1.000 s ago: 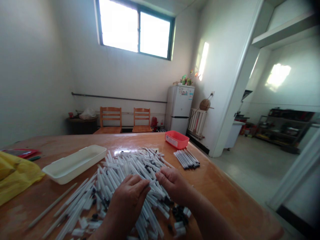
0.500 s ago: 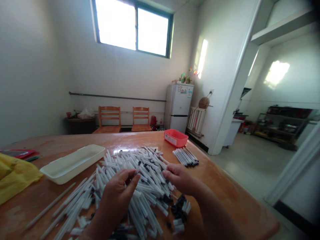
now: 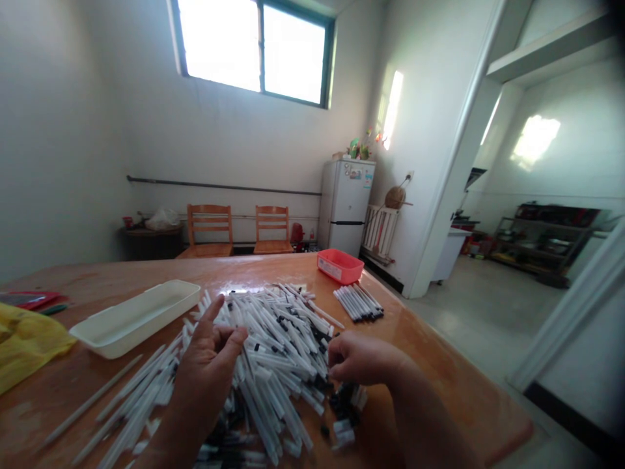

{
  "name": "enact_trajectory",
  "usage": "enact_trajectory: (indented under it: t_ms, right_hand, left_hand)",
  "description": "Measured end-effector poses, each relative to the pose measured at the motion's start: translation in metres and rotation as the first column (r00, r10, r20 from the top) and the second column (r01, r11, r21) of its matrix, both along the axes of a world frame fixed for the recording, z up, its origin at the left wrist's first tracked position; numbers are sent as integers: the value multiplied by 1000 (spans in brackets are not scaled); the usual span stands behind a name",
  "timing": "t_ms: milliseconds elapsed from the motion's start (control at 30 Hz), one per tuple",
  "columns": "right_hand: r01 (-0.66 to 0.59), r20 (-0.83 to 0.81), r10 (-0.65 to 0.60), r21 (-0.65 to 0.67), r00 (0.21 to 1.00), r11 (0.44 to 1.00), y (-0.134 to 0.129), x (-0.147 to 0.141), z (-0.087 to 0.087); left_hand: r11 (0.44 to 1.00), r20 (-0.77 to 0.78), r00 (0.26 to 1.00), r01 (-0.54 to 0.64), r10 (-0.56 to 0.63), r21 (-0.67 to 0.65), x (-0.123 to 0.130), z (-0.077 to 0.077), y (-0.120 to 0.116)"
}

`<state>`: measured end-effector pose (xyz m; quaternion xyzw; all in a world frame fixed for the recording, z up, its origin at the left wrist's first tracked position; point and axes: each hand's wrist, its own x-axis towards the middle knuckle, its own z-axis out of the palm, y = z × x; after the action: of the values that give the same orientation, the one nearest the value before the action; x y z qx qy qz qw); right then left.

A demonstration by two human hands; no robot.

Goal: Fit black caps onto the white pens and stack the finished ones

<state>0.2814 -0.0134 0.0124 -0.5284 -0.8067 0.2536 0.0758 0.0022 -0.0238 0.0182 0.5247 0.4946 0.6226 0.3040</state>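
A big heap of white translucent pen barrels [image 3: 273,352], some with black ends, covers the middle of the table. Over its left side is my left hand [image 3: 208,355], index finger stretched out and thumb pressed towards the bent fingers; whatever is in that pinch is too small to make out. My right hand [image 3: 364,358] is at the heap's right edge with its fingers curled in, hiding anything they hold. Just below it lie small black pen caps [image 3: 344,400] and short clear pieces [image 3: 343,432]. A neat row of pens [image 3: 358,303] lies beyond my right hand.
A cream tray [image 3: 137,319] stands left of the heap, a red plastic basket [image 3: 340,265] at the far edge. A yellow bag [image 3: 32,345] lies at far left. Two wooden chairs [image 3: 209,228] and a fridge [image 3: 346,205] stand behind the wooden table [image 3: 439,391].
The black-ended clear pen in my left hand no longer shows there. That hand has moved left, its index finger now extended. My right hand has shifted slightly right and down, fingers curled. The view tilted slightly.
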Motion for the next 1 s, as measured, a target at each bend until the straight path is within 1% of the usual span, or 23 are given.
enact_trajectory:
  t_ms: [200,467,633,833,900,1000]
  right_hand:
    - [34,8,-34,-6,999,999,0,0,-1]
    - [3,18,-3,-3,1000,1000,0,-2,0]
    - [41,-3,-41,9,999,999,3,-1,-3]
    - [85,-54,-79,125,995,988,5,-3,-2]
    - [83,-53,-77,121,996,989,4,-3,-2]
    - [60,-56,-56,71,997,996,4,-3,-2]
  left_hand:
    - [1000,4,1000,10,-10,-28,-5,-5,5]
    - [998,154,987,42,-34,-48,-7,-7,11]
    - [998,242,970,42,-28,-54,-7,-8,13]
    - [999,304,953,20,-7,-38,-9,-12,15]
    - [999,334,943,9,4,-35,-10,-13,15]
    - [999,351,936,-1,19,-50,-12,-14,17]
